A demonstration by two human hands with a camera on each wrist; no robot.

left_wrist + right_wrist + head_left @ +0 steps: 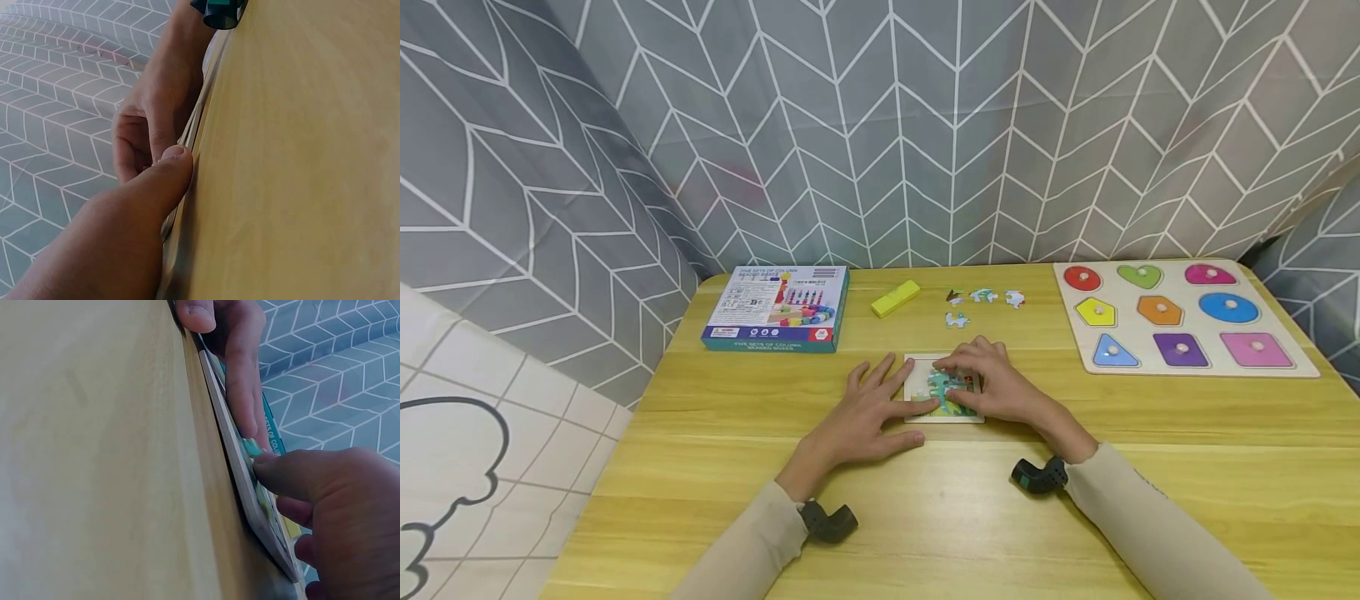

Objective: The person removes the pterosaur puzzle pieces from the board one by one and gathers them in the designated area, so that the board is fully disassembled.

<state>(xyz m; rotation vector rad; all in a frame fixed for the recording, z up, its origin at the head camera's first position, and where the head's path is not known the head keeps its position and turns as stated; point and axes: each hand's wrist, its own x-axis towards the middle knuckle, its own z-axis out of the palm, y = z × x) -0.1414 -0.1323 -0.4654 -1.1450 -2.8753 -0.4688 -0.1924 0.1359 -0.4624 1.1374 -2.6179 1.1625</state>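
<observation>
A small jigsaw tray (917,358) with a teal dinosaur picture lies flat on the wooden table, between both hands. My left hand (867,417) rests at its left side with fingers spread, the index fingertip touching the picture. From the right, my right hand (996,385) reaches over the tray and pinches a teal puzzle piece (937,383) between thumb and index finger. In the right wrist view, the right thumb (287,472) presses at the picture near the left fingertips. The left wrist view has the left thumb (169,175) beside the tray's edge.
Several loose jigsaw pieces (957,320) lie beyond the tray. A yellow block (895,298) and a teal-edged bead box (752,310) are at the back left. A knobbed shape board (1127,313) lies at the back right. Behind the table hangs a grey patterned curtain (925,125).
</observation>
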